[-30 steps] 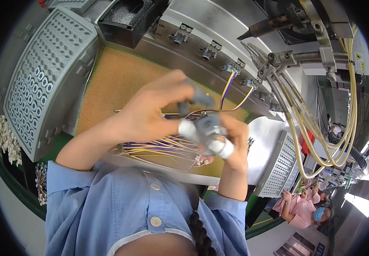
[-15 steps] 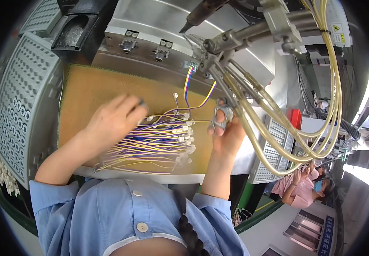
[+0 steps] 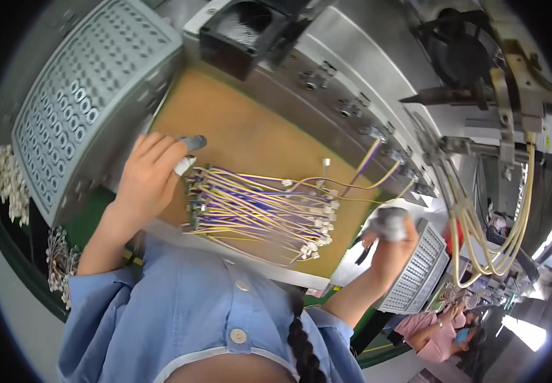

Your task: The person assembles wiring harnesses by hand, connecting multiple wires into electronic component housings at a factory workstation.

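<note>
Hands at both ends of wire bundle on brown mat

Wires point(image 3: 257, 207), thin purple and yellow ones with small white plugs, lie in a loose flat bundle across the middle of the brown mat point(image 3: 244, 134). Left ends are lined up in a neat column, right ends fan out toward the mat's lower right edge. A few loose strands run up toward the grey machine panel point(image 3: 327, 76) behind the mat.

Left hand point(image 3: 145, 182) rests on the mat at the left end of the bundle, fingers curled, grey caps on the fingertips point(image 3: 190, 143), tips touching or just beside the wire ends; a small white piece sits under the fingertips, pinched or only touched, cannot tell.

Right hand point(image 3: 388, 239) is off the mat's lower right corner, raised, well apart from the bundle, fingers closed around a small dark tool point(image 3: 362, 249), probably cutters or tweezers, partly hidden by the grey fingertip caps.

Grey perforated tray point(image 3: 91, 96) stands left of the mat, a second similar tray point(image 3: 420, 268) lies right of the right hand. Yellowish hoses point(image 3: 474, 236) hang from the machine at right. Black open box point(image 3: 250, 32) sits above the mat.
</note>
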`<state>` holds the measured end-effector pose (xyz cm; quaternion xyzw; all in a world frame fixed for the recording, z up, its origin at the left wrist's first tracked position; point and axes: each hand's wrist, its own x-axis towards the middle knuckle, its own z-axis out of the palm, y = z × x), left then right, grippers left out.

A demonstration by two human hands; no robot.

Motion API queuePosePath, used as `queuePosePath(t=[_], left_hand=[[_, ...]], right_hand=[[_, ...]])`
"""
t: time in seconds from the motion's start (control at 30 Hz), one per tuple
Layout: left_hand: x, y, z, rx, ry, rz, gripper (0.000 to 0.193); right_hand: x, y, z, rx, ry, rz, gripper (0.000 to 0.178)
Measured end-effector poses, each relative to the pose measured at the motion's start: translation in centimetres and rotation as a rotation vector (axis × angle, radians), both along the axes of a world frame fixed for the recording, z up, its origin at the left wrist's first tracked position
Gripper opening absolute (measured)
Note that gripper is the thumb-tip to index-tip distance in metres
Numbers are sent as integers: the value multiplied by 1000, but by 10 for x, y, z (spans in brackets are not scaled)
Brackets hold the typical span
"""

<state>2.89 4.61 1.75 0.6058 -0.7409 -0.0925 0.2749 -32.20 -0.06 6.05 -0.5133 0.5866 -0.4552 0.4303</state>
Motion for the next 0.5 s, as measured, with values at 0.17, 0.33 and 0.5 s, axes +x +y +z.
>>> queuePosePath(t=[0.17, 0.33, 0.5], left_hand=[[4, 33, -4, -13, 94, 101, 26], [34, 43, 4, 50, 51, 115, 27], [151, 24, 4, -153, -362, 601, 36]], right_hand=[[155, -17, -25, -171, 705, 881, 27], [176, -23, -37, -294, 859, 970, 25], [160, -27, -13, -251, 713, 855, 38]])
